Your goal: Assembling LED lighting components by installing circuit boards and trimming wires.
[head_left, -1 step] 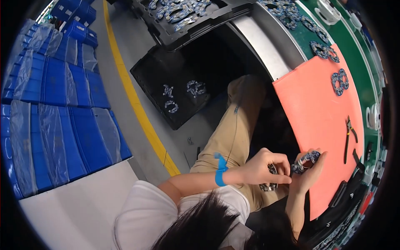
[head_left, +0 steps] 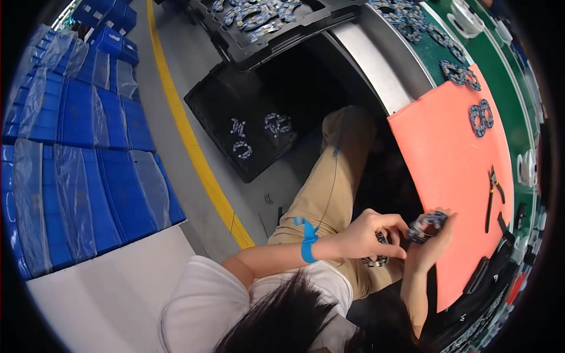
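Observation:
My left hand, with a blue wrist strap, is curled around dark, silvery ring-shaped pieces in its palm. Its thumb and forefinger point toward my right hand, with a small gap between them and the boards there. My right hand grips ring-shaped circuit boards, blurred by motion, over the near edge of a salmon-coloured mat. How many pieces each hand holds I cannot tell. Farther up the mat lies a joined pair of ring boards.
Yellow-and-black pliers lie on the mat's right side. More ring boards are spread on the green bench at the back. A black tray holds several more. Below it, a black crate contains loose pieces. Blue bins stand at left.
The boards in my right hand have turned and show more of their ring faces. My left hand has drawn slightly left, and its fingertips are farther from those boards.

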### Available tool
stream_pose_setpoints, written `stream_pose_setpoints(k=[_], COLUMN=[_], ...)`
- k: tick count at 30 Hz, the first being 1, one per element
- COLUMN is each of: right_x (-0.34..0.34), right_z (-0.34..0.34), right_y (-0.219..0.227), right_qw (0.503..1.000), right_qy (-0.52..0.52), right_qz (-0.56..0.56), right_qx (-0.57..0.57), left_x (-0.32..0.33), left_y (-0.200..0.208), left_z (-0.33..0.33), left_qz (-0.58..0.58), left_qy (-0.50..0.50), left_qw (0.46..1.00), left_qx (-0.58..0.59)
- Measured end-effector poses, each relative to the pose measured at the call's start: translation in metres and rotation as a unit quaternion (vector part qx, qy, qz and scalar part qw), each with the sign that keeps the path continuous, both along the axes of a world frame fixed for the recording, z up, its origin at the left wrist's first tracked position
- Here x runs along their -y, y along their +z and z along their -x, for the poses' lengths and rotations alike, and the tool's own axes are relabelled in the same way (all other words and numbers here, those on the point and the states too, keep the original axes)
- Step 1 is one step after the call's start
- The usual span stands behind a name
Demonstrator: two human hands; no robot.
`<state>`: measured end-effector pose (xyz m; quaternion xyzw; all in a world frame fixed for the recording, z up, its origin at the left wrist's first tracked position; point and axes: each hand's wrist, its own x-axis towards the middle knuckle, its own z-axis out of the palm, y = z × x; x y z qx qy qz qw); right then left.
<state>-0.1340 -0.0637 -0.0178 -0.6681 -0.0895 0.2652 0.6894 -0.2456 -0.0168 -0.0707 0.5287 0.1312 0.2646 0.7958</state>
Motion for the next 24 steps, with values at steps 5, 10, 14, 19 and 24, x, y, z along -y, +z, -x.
stream_pose_setpoints(k=[5,10,14,19,24], right_x=[-0.002,-0.023,-0.028,-0.035,-0.024], right_z=[0.015,0.035,0.024,0.013,-0.004], right_y=[-0.039,-0.042,-0.061,-0.089,-0.132], right_qw=[0.947,0.918,0.75,0.872,0.891], right_qy=[0.273,0.295,0.217,0.286,0.276], right_qz=[-0.018,0.065,-0.137,-0.055,-0.03], right_qx=[0.171,-0.257,-0.61,-0.393,-0.359], left_x=[0.002,-0.013,-0.042,-0.102,-0.146], left_y=[-0.015,-0.023,-0.047,-0.16,-0.277], left_z=[0.031,0.075,0.112,0.185,0.232], left_qz=[-0.06,0.019,0.037,0.296,0.418], left_qy=[0.113,0.025,-0.005,0.301,0.383], left_qw=[0.992,0.999,0.999,0.897,0.813], left_qx=[-0.026,-0.005,0.008,-0.131,-0.135])
